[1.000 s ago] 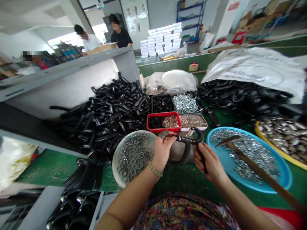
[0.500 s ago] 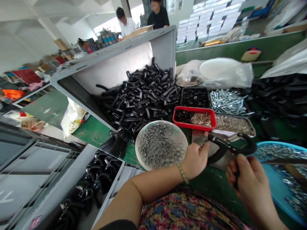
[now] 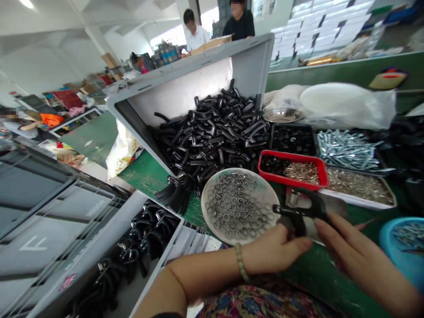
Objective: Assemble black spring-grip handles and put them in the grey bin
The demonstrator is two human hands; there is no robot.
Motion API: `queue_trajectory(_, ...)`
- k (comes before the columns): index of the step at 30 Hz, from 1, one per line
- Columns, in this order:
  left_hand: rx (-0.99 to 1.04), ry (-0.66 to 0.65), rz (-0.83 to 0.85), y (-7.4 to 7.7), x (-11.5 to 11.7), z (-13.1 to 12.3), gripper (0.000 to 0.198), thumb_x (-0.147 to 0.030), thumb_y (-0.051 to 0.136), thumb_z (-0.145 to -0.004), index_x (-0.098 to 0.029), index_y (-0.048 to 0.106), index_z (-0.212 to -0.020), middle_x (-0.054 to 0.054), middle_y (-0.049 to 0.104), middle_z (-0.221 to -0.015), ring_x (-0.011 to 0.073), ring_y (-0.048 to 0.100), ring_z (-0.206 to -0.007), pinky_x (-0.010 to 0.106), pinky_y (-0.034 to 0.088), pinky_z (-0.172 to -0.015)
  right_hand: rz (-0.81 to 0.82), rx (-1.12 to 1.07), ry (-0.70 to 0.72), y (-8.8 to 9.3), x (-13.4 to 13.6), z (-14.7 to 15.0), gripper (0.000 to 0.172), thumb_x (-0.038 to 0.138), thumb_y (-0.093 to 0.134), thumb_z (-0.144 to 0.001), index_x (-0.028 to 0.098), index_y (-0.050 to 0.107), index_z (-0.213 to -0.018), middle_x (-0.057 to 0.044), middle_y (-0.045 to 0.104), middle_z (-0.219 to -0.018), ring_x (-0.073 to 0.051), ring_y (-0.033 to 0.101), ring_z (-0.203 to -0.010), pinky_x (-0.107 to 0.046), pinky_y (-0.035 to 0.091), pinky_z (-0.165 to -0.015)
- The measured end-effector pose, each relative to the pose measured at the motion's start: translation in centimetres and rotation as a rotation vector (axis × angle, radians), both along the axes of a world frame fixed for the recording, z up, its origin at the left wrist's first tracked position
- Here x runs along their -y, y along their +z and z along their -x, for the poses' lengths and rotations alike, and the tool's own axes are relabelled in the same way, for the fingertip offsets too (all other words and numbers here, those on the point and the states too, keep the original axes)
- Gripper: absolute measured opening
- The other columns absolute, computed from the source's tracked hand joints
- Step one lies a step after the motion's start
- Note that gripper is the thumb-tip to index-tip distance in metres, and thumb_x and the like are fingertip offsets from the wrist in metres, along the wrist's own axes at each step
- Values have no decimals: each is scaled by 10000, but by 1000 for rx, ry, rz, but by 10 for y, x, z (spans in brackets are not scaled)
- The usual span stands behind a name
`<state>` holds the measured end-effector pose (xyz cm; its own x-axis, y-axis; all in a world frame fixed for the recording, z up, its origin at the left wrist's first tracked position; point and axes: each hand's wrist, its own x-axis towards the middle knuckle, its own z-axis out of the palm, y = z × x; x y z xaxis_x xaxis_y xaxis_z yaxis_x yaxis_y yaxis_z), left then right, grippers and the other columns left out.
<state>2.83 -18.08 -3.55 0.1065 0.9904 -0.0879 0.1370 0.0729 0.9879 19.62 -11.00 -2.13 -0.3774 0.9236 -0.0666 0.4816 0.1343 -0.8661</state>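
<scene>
A black curved handle-like part (image 3: 300, 211) is held in front of me, over the near edge of the bench. My left hand (image 3: 278, 251), with a beaded bracelet at the wrist, is closed around its lower side. At the part's right end, my right hand (image 3: 353, 249) has its fingers against it and appears to pinch it; its fingertips are partly hidden. Just left of the part stands a round white dish (image 3: 207, 221) of small metal rings (image 3: 232, 205). Behind the part is a red tray (image 3: 285, 180) with black pieces and small brass-coloured screws.
A tipped grey crate (image 3: 255, 66) spills black curved tubes (image 3: 212, 132). Silver bolts (image 3: 347, 150) fill a tray at the right, near a blue basin (image 3: 386, 236) of metal hardware. Lower left, a grey crate holds finished-looking black parts (image 3: 122, 251). Several people stand in the background.
The view has swung to the right. The black part has turned, its end now pointing left over the dish rim. My right hand has gone from a fist below the part to fingers against it.
</scene>
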Motion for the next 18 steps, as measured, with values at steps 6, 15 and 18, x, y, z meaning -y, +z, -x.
queue_trajectory(6, -535, 461, -26, 71, 58, 187, 303, -457, 505, -839, -191, 607, -735, 48, 592, -768, 188, 539, -719, 289, 432, -710, 690, -469, 501, 41, 45, 182, 282, 485, 584, -796, 242, 556, -938, -4, 612, -701, -164, 617, -627, -318, 523, -621)
queue_trajectory(15, -870, 348, 261, 64, 67, 340, 308, -439, 578, -754, -205, 588, -553, 5, 552, -509, 162, 487, -512, 268, 358, -576, 824, -311, 417, 0, 64, 306, 259, 416, 558, -855, 202, 483, -731, 8, 569, -630, -118, 585, -566, -321, 538, -680)
queue_trajectory(18, -758, 295, 345, 58, 62, 351, 342, -469, 641, -710, -196, 590, -510, -4, 550, -461, 153, 499, -495, 253, 370, -572, 833, -268, 354, -11, 61, 315, 301, 489, 590, -806, 204, 494, -789, -56, 613, -822, -159, 616, -763, -343, 531, -757)
